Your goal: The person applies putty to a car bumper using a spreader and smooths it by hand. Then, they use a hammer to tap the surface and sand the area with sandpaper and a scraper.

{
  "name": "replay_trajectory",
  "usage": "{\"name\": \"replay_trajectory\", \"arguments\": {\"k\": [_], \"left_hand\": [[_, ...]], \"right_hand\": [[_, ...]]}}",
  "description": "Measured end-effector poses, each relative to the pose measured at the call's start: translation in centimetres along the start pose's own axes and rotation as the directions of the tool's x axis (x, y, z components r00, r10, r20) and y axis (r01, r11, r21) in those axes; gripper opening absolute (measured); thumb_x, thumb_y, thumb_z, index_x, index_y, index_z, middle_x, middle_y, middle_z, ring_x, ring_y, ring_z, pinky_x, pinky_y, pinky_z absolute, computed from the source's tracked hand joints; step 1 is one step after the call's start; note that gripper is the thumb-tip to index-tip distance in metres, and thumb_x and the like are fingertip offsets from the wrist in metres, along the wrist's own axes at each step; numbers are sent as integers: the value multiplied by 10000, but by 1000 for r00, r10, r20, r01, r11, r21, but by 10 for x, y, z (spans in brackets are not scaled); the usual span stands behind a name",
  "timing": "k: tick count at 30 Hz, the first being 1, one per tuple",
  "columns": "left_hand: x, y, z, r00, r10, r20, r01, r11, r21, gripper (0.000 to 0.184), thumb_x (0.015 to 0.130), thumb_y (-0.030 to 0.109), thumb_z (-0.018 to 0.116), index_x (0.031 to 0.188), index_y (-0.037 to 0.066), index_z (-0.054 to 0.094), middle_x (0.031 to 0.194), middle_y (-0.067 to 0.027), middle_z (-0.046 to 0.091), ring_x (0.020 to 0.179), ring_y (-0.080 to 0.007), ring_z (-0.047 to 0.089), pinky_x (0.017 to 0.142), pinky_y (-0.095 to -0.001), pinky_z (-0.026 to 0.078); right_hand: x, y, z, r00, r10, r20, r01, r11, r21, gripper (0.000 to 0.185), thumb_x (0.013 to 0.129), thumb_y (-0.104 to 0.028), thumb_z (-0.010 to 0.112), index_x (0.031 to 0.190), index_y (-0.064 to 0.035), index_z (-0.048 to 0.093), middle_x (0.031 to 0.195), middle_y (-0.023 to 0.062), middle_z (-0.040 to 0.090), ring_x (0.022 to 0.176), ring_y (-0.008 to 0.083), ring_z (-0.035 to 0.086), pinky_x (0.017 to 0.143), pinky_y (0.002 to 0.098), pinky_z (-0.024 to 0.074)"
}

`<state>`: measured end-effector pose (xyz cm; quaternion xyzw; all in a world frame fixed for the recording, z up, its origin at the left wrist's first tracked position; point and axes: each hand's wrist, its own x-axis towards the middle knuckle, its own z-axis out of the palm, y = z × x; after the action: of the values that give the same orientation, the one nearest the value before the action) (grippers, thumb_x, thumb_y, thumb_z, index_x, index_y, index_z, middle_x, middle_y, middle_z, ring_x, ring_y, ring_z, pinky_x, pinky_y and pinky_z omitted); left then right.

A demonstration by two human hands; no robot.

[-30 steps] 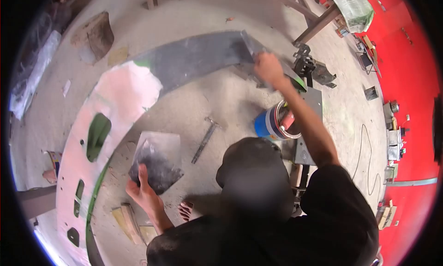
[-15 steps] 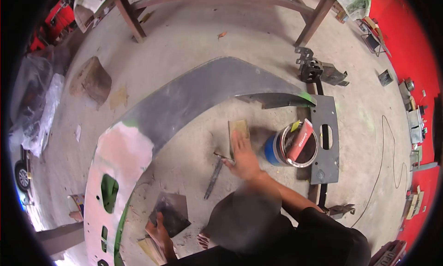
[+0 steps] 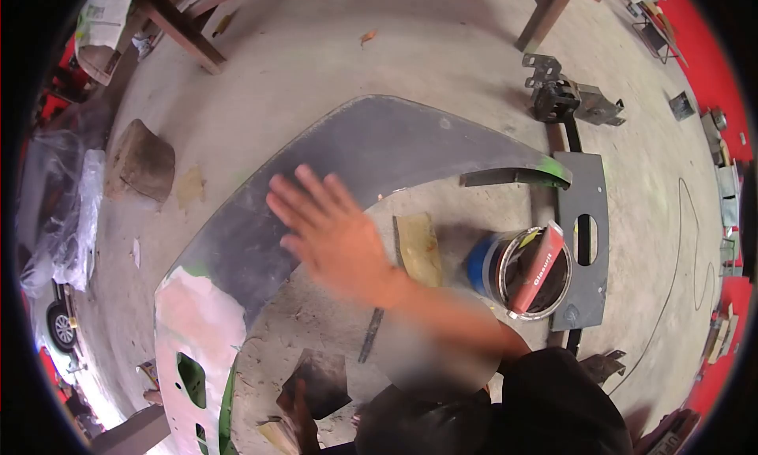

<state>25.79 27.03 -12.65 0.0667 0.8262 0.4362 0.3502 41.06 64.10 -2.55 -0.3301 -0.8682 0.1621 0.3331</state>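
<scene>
My right hand (image 3: 328, 226) lies with spread fingers on or just over the grey part of a curved panel (image 3: 379, 143), holding nothing. The panel's lower left part is pinkish white with cut-out holes and green edges. At the bottom, my left hand (image 3: 300, 419) grips a dark, smudged square plate (image 3: 320, 384) by its edge. A yellowish sheet (image 3: 418, 250) lies on the floor right of my right hand. Partly hidden by my right arm is a dark-handled tool (image 3: 371, 334).
A blue can (image 3: 483, 269) holding a red tube (image 3: 537, 269) stands at the right, beside a dark metal frame (image 3: 580, 289). Wooden legs (image 3: 178, 29) rise at the top. A brown block (image 3: 142, 161) and plastic sheeting (image 3: 79, 218) are at the left.
My right hand has gone from the panel's far end to the yellowish sheet, then left onto the panel's grey part. The view has shifted. My left hand still has the plate.
</scene>
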Motion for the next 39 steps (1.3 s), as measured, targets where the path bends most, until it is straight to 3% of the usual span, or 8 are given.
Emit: {"name": "replay_trajectory", "arguments": {"k": [6, 9, 16, 19, 23, 24, 33, 39], "left_hand": [[-7, -9, 1, 1000, -1, 15, 2, 994, -111, 467, 875, 229, 743, 1210, -40, 561, 1166, -127, 601, 1067, -218, 553, 915, -361, 462], [-11, 1, 14, 992, 123, -30, -125, 988, -90, 438, 881, 207, 736, 1209, -33, 573, 1170, -118, 602, 1071, -215, 550, 926, -357, 451], [-26, 48, 19, 967, 255, 17, -237, 919, -316, 434, 896, 160, 713, 1253, -44, 573, 1183, -102, 621, 1036, -187, 563, 931, -333, 431], [-47, 58, 3, 961, 276, 22, -259, 924, -281, 445, 898, 163, 713, 1262, -49, 569, 1207, -102, 615, 1065, -180, 552, 944, -332, 422], [-57, 22, -30, 963, 259, -80, -271, 920, -282, 407, 898, 160, 716, 1222, -50, 589, 1165, -89, 625, 1022, -161, 550, 908, -316, 426], [-57, 9, -34, 959, 263, -108, -284, 904, -319, 385, 897, 157, 716, 1200, -52, 600, 1143, -84, 630, 995, -155, 552, 885, -310, 432], [-78, 7, -19, 976, 161, -146, -186, 967, -176, 248, 855, 210, 756, 750, 7, 660, 660, 55, 568, 621, -72, 440, 571, -287, 378], [-63, 22, -31, 969, 232, -87, -243, 958, -155, 254, 849, 209, 748, 810, -27, 662, 701, 26, 579, 663, -85, 480, 595, -293, 398]], "right_hand": [[2, 156, -54, 636, 604, -481, -766, 572, -294, 629, 987, -424, 403, 1460, -9, 418, 1544, 203, 355, 1436, 409, 305, 1195, 531, 154], [26, 114, -26, 699, 512, -499, -714, 539, -446, 654, 990, -435, 385, 1457, 23, 399, 1557, 227, 316, 1454, 441, 237, 1196, 559, 113], [38, -25, 33, 952, -290, 99, 298, 950, -88, 615, 969, -492, 464, 1461, -123, 442, 1528, 119, 403, 1480, 334, 230, 1209, 539, 135], [28, 19, -8, 963, -240, 124, 261, 945, -199, 538, 973, -472, 489, 1457, -238, 457, 1523, 65, 425, 1463, 295, 284, 1213, 492, 176], [-1, 168, -90, 916, 400, -24, -358, 789, -500, 524, 1021, -403, 304, 1453, -148, 456, 1483, 144, 459, 1387, 348, 401, 1158, 449, 297], [12, 176, -113, 528, 849, 19, -779, 494, -385, 596, 1016, -454, 267, 1457, -91, 439, 1491, 205, 427, 1398, 344, 390, 1158, 471, 286], [83, 12, 37, 979, 199, 49, -152, 866, -477, 636, 987, -483, 342, 1484, -91, 407, 1593, 220, 233, 1465, 403, 233, 1174, 621, 113], [35, -99, 68, 829, -464, 312, 519, 846, -122, 557, 988, -394, 470, 1482, -140, 418, 1584, 105, 317, 1469, 321, 266, 1205, 524, 163]]}}
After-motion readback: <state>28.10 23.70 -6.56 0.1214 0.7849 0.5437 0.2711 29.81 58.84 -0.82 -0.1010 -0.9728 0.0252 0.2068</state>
